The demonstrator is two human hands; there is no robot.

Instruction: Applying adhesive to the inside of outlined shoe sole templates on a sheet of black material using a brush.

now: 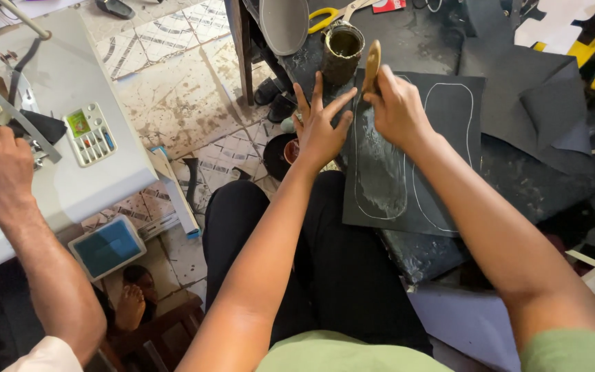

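A black sheet (449, 138) with two sole outlines drawn in white lies on the dark worktable. The left outline (379, 172) is smeared with wet, shiny glue. My right hand (397, 107) grips a wooden-handled brush (372, 65), upright over the top of that outline. My left hand (319, 127) presses flat, fingers spread, on the sheet's left edge. A grimy glue tin (343, 48) stands just beyond the brush.
Another person's arm (29, 227) reaches from the lower left to a grey sewing machine (70, 124). Yellow-handled scissors (325, 17) and a grey sole piece (284, 24) lie at the table's far end. Dark sheets (538, 89) are piled to the right. Tiled floor (180, 89) lies between.
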